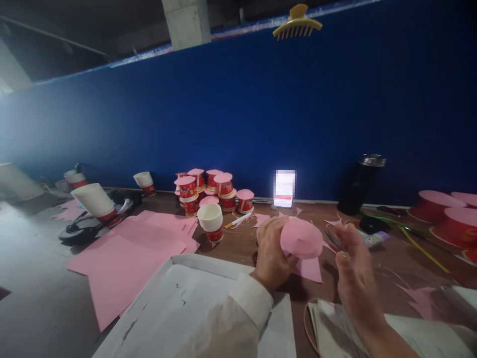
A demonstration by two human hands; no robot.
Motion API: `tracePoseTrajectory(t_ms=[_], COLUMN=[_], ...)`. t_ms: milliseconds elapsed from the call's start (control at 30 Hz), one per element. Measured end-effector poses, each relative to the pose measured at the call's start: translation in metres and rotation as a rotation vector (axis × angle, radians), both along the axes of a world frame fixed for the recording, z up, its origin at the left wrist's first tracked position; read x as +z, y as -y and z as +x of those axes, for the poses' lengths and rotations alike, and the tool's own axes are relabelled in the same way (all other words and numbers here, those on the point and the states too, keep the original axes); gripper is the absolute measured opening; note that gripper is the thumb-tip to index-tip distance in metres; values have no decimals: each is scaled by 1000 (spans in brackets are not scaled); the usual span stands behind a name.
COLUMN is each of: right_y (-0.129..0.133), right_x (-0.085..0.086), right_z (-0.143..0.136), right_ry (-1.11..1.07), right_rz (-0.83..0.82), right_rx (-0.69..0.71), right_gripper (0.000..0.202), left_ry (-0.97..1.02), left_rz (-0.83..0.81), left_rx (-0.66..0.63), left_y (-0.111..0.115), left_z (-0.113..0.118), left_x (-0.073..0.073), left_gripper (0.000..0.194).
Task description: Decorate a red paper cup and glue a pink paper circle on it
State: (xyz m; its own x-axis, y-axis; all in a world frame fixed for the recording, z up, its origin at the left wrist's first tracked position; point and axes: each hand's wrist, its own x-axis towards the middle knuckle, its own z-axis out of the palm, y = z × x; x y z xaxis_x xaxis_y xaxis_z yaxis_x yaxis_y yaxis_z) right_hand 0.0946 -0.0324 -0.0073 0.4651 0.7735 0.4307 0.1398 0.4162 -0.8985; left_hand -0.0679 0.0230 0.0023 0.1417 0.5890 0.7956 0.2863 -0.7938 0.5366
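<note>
My left hand [274, 256] is wrapped round something beneath a round pink paper disc [301, 238]; the object under the disc is mostly hidden. To the right, my right hand [354, 268] is raised beside the disc without touching it, its fingers apart. A pink paper piece [311, 270] lies below the held disc. Left of my hands stands a stack of white paper cups in a red cup [210, 222]. Behind it, several red cups topped with pink discs [187, 188] are piled up. Large pink sheets [126, 258] lie at the left.
A white box lid [186, 298] is in front. A lit phone [284, 189] leans at the blue partition [238, 114]. A black bottle [356, 184], a marker-like stick [238, 221], pink scraps [425, 301] and larger red cups [454, 226] stand or lie about the brown table [238, 253].
</note>
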Motion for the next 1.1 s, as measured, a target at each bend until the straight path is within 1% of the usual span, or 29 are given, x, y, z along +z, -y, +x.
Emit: tracePoseTrajectory(t_ms=[67, 133, 167, 233, 400, 533, 700, 767, 800, 867, 900, 933, 1000, 1100], right_y=[2, 4, 4, 5, 8, 9, 10, 8, 7, 5, 3, 1, -1, -4], right_x=[0, 3, 4, 9, 24, 34, 37, 35, 34, 34, 34, 34, 35, 32], right_z=[-2, -4, -5, -7, -10, -13, -13, -10, -9, -5, -4, -3, -3, -4], right_ry=[-203, -388, -450, -514, -558, -559, -577, -606, -625, -656, -662, -659, -640, -651], right_rz=[-56, -145, -179, -217, -221, -252, -271, -278, -286, -311, -326, -340, -366, -348], right_rx=[138, 267, 314, 362, 379, 325, 307, 299, 294, 267, 245, 231, 249, 314], right_gripper=[74, 73, 73, 73, 66, 63, 65, 56, 50, 40, 36, 34, 34, 33], left_ry=[-28, -38, -39, -47, -72, -88, -83, -63, -47, 10, 54, 110, 228, 365], left_rz=[92, 133, 141, 140, 127, 123, 104, 20, -59, -288, -420, -545, -741, -909], left_rx=[-25, -19, -11, -6, -31, -35, -62, -100, -127, -205, -259, -319, -447, -598], left_y=[2, 3, 4, 3, 1, 2, 1, 1, 2, 4, 5, 6, 8, 9], left_z=[0, 1, 2, 3, 3, 4, 6, 5, 5, 5, 5, 5, 7, 12], left_x=[2, 3, 3, 2, 0, 0, -3, -4, -4, -3, -2, -1, 3, 8], left_gripper=[68, 68, 68, 70, 70, 72, 76, 84, 94, 118, 125, 127, 120, 98])
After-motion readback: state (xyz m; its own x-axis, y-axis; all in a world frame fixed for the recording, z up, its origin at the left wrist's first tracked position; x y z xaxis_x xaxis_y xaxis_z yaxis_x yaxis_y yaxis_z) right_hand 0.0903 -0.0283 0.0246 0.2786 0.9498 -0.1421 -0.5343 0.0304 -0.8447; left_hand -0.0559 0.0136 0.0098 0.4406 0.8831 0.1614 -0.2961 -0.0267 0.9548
